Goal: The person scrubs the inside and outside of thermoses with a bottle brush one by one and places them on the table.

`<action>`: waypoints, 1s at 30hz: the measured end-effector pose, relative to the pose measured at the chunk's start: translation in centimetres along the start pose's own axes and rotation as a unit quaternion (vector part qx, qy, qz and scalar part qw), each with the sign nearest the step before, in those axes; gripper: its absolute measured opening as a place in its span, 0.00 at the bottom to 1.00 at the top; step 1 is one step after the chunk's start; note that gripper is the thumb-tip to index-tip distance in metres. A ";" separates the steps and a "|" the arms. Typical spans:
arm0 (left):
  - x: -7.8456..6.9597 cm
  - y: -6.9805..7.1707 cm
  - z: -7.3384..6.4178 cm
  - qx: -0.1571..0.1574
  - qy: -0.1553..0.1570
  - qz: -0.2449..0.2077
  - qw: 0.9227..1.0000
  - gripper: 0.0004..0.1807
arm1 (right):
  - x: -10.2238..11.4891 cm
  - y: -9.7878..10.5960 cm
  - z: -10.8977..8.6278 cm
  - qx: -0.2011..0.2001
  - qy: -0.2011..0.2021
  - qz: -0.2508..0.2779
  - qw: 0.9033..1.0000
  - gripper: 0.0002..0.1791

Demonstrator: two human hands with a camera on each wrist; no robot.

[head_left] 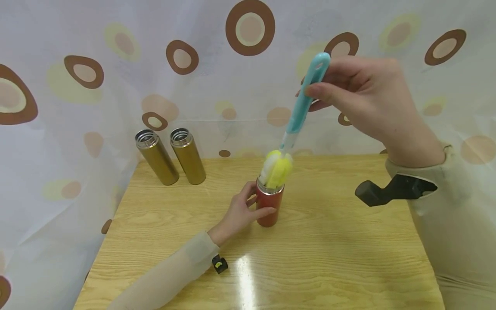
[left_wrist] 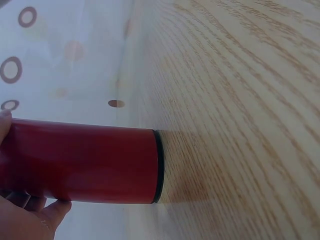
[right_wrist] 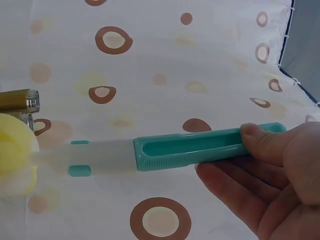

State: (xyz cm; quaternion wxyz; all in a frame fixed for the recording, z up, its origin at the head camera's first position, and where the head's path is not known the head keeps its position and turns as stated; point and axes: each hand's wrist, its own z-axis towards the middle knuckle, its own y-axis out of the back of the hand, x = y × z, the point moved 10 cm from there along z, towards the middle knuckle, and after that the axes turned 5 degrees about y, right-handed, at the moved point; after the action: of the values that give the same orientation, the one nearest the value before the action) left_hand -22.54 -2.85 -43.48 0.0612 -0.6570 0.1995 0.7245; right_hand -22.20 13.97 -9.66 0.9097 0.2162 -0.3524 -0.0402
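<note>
A red bottle (head_left: 267, 209) with a bare metal rim stands upright on the wooden table. My left hand (head_left: 242, 211) grips it round the side, thumb across the front. In the left wrist view the red bottle (left_wrist: 90, 162) shows its black base edge at the wood. My right hand (head_left: 364, 92) pinches the turquoise handle of a bottle brush (head_left: 304, 101) near its top end. The brush's yellow and white sponge head (head_left: 277, 168) sits at the bottle's mouth, its lower end overlapping the rim. In the right wrist view thumb and fingers hold the handle (right_wrist: 190, 145).
Two gold bottles (head_left: 156, 159) without lids stand at the table's back left. Behind the table (head_left: 329, 258) hangs a white curtain (head_left: 217, 86) with brown and yellow spots. A black strap mount (head_left: 395, 189) juts from the right sleeve.
</note>
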 end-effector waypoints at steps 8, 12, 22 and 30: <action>0.2 -0.1 0.2 0.000 -0.001 -0.004 1.000 0.36 | 0.1 -0.9 0.5 0.035 -0.028 -0.062 0.997 0.08; 0.3 -0.1 0.2 0.002 0.002 -0.003 1.000 0.36 | 0.5 -1.3 0.6 0.044 -0.003 -0.062 0.997 0.08; 0.2 -0.1 0.0 -0.001 -0.001 -0.006 1.000 0.35 | 0.5 -2.1 0.5 0.043 0.004 -0.031 0.999 0.08; 0.1 0.0 0.1 -0.004 -0.008 -0.005 1.000 0.35 | 0.0 -2.1 0.2 0.036 -0.013 -0.025 0.999 0.07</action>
State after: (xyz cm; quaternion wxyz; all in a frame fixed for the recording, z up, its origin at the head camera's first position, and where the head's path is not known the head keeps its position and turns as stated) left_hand -22.64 -2.80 -43.61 0.0640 -0.6524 0.1923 0.7303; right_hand -22.15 12.02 -10.46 0.8953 0.2572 -0.3599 -0.0529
